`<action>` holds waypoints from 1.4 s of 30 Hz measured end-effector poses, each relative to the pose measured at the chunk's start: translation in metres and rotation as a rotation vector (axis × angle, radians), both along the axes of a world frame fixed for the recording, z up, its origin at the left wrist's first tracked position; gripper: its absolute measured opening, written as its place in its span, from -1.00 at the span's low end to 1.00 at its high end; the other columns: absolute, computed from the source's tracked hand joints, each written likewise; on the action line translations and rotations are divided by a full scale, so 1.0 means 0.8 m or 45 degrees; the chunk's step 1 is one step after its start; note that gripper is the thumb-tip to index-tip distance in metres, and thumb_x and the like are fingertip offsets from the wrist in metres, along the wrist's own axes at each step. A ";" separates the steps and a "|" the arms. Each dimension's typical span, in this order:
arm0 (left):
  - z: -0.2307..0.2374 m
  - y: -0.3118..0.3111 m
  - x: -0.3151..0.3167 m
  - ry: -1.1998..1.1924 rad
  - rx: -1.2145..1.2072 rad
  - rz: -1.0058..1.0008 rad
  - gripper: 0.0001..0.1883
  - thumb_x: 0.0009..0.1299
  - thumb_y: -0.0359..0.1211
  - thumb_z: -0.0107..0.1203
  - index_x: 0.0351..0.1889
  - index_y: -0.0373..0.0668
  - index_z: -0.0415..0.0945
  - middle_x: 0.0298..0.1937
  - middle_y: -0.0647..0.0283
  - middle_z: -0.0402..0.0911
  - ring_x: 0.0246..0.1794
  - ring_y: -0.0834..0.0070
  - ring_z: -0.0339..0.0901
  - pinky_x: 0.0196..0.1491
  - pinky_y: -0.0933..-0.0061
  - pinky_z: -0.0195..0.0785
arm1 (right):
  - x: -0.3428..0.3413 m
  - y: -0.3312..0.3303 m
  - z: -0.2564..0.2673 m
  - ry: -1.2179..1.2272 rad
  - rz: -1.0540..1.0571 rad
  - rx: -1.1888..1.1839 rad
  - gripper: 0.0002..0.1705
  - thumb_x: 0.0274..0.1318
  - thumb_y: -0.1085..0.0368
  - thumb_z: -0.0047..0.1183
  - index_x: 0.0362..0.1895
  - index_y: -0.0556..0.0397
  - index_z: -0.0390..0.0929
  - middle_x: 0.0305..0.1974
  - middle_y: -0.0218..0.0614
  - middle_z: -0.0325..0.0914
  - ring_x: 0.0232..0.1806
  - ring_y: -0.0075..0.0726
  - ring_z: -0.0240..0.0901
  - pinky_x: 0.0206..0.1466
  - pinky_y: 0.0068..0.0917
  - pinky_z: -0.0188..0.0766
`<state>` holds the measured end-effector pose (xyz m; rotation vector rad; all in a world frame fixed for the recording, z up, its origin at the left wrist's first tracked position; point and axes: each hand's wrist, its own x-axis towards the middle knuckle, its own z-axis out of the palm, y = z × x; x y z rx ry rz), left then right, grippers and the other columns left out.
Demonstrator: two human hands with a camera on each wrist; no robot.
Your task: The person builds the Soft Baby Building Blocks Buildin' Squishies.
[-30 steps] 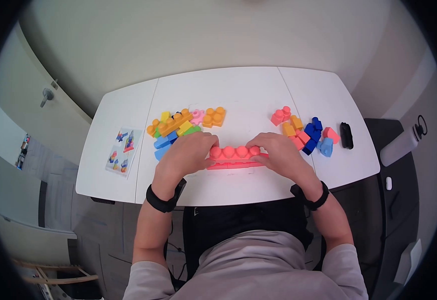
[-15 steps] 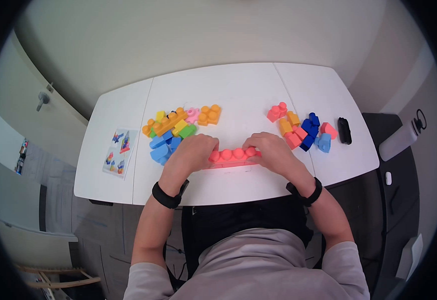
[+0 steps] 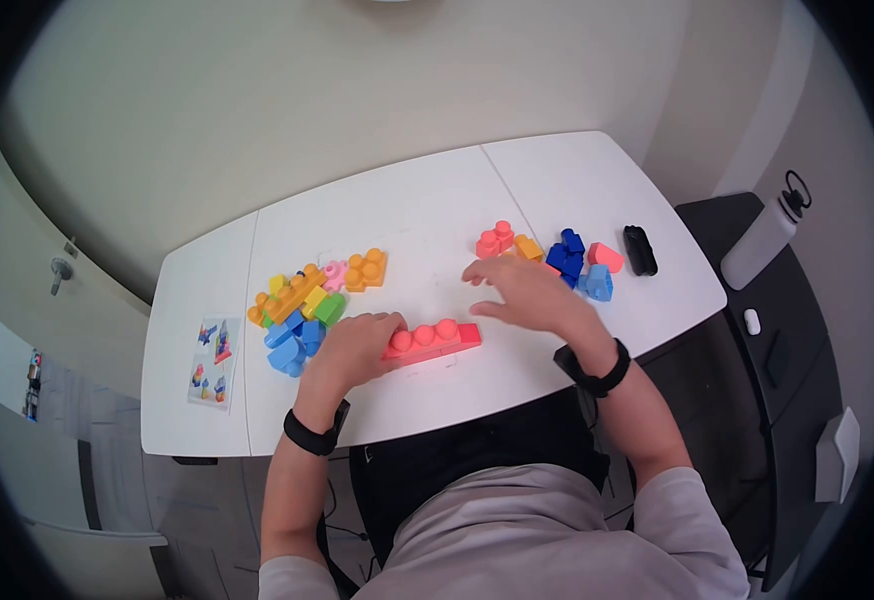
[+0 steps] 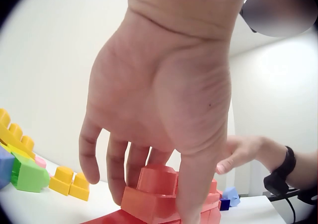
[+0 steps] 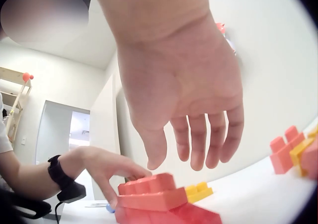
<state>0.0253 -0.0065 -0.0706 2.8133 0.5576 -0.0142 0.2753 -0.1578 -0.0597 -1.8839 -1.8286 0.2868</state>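
Note:
A row of red blocks (image 3: 432,345) with round studs stands near the table's front, a studded block on top of a longer flat-topped layer. My left hand (image 3: 357,350) grips its left end, thumb on the near side and fingers behind, as the left wrist view shows around the red block (image 4: 154,201). My right hand (image 3: 532,295) hovers right of and behind the row, fingers apart and holding nothing. In the right wrist view the empty right hand (image 5: 184,85) is above the stacked red blocks (image 5: 151,199).
Orange, yellow, green and blue blocks (image 3: 297,295) lie at the left. Red blocks (image 3: 494,240), dark blue blocks (image 3: 565,258) and a light blue block (image 3: 597,283) sit right, beside a black case (image 3: 640,251). A picture sheet (image 3: 214,362) lies far left; a bottle (image 3: 760,240) stands right.
My right hand has let go of the red row and moved away toward the red and orange blocks at the right. The left hand still holds the row. The head view has turned.

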 end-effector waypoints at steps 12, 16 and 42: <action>-0.030 0.031 0.036 -0.206 0.134 0.184 -0.65 0.24 -0.31 0.41 -0.04 -0.13 0.61 -0.21 0.13 0.73 -0.11 0.07 0.69 -0.12 0.07 0.51 | 0.031 -0.014 0.036 0.082 -0.112 0.060 -0.63 0.16 0.30 0.37 0.04 0.12 0.64 -0.09 -0.19 0.74 -0.04 -0.14 0.69 0.06 -0.28 0.59; -0.032 0.049 0.060 -0.139 0.122 0.272 -0.63 0.28 -0.29 0.40 -0.01 -0.17 0.58 -0.17 0.10 0.72 -0.08 0.06 0.68 -0.11 0.06 0.51 | 0.028 -0.016 0.037 0.085 -0.113 0.041 -0.65 0.17 0.30 0.35 0.00 0.13 0.62 -0.08 -0.12 0.73 -0.05 0.03 0.68 0.02 -0.18 0.57; -0.014 0.170 -0.105 0.124 0.206 0.996 -0.60 0.34 -0.08 0.35 0.04 -0.05 0.66 0.02 0.15 0.76 0.05 0.15 0.71 0.07 0.12 0.58 | 0.041 -0.033 0.058 0.037 -0.159 -0.039 -0.60 0.17 0.26 0.35 0.07 0.12 0.65 -0.05 -0.09 0.74 0.00 -0.02 0.68 0.05 -0.22 0.59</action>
